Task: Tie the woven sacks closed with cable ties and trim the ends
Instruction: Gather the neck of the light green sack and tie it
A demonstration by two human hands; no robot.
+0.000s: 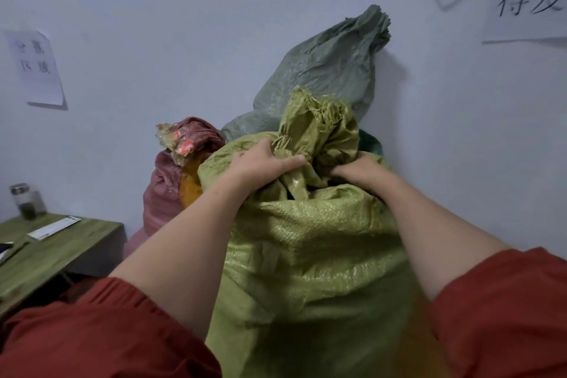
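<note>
1. The yellow-green sack [306, 239] stands upright right in front of the person, its gathered neck btw. both hands.
2. L hand [264, 163] is curled round the bunched neck from the left. R hand [359, 172] grips it from the right, fingertips hidden in the folds.
3. Behind it a grey-green sack [325, 70] leans on the wall, and a pink sack [165, 187] stands just beside, at the left.
4. The desk [46, 255], far left, carries a glass jar [26, 201] & a paper strip [53, 228].
5. The pale wall has two paper notices [36, 67].
</note>
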